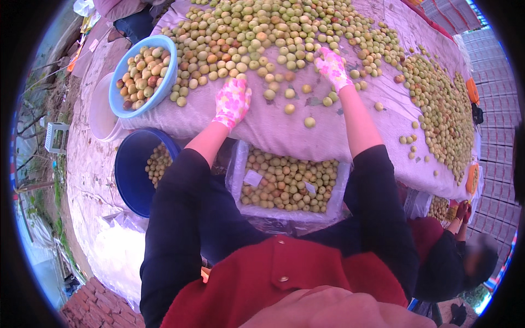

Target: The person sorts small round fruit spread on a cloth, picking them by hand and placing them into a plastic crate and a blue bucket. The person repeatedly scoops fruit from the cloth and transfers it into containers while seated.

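Small round yellow-green fruits (257,35), plum-like and some blushed red, lie heaped on a pink cloth-covered table (284,134). My left hand (232,103), in a pink-and-white flowered glove, is at the near edge of the heap. Its fingers are curled in toward the fruits, and what lies under them is hidden. Farther right, my right hand (332,66), gloved alike, reaches into the thinner part of the heap. Its fingers are stretched toward the fruits, with thumb apart and nothing visibly held. Several loose fruits lie between my hands.
Below the table edge, a plastic-lined crate (236,183) holds fruits and two white slips. At left are a light-blue basin (174,71) of redder fruits, a white tub (101,123) and a dark-blue bucket (131,186) with some fruits. Another person (448,251) works at the right beside more fruits.
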`<state>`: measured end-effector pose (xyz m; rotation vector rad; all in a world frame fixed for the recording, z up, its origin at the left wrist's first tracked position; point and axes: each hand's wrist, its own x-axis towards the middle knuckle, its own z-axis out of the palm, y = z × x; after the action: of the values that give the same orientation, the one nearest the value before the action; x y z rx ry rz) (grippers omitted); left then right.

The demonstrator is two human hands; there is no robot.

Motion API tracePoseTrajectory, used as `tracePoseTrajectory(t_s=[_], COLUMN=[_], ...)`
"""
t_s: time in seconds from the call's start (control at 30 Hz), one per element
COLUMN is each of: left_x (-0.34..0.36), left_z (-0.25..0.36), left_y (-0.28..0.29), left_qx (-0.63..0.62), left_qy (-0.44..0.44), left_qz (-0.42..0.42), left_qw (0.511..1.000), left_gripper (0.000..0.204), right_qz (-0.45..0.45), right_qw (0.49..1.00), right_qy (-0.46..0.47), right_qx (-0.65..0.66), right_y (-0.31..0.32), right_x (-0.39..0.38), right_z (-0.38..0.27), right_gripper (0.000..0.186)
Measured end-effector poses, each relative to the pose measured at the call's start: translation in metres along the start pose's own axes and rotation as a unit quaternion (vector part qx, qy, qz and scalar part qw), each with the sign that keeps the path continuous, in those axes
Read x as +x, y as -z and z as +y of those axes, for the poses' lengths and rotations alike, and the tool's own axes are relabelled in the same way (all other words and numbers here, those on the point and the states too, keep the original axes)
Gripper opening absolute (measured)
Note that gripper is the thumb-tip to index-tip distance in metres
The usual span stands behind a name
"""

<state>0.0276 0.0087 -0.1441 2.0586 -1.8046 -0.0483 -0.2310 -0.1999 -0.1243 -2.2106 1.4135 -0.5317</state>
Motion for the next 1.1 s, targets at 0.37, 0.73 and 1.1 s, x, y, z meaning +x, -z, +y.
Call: tracePoseTrajectory(t_s=[0.37,0.73,1.1], left_x=[0.005,0.006,-0.035], left_z=[-0.005,-0.006,-0.021], left_y=[-0.005,-0.003,0.027], left_qx=[-0.007,-0.012,-0.035], left_qy=[0.051,0.028,0.018], left_qz=[-0.088,-0.11,-0.201], left_qw=[0.995,0.993,0.979], left_gripper=[0.033,0.03,0.03], right_qz=[-0.133,-0.172,-0.182], right_qw=[0.99,0.979,0.955], right_qy=[0.011,0.101,0.174], right_qx=[-0.053,0.029,-0.156], right_y=[0.018,-0.023,-0.094], right_x=[-0.015,-0.026,0.008], right_z=[-0.034,-0.104,-0.104], right_gripper=[0.051,0.06,0.041])
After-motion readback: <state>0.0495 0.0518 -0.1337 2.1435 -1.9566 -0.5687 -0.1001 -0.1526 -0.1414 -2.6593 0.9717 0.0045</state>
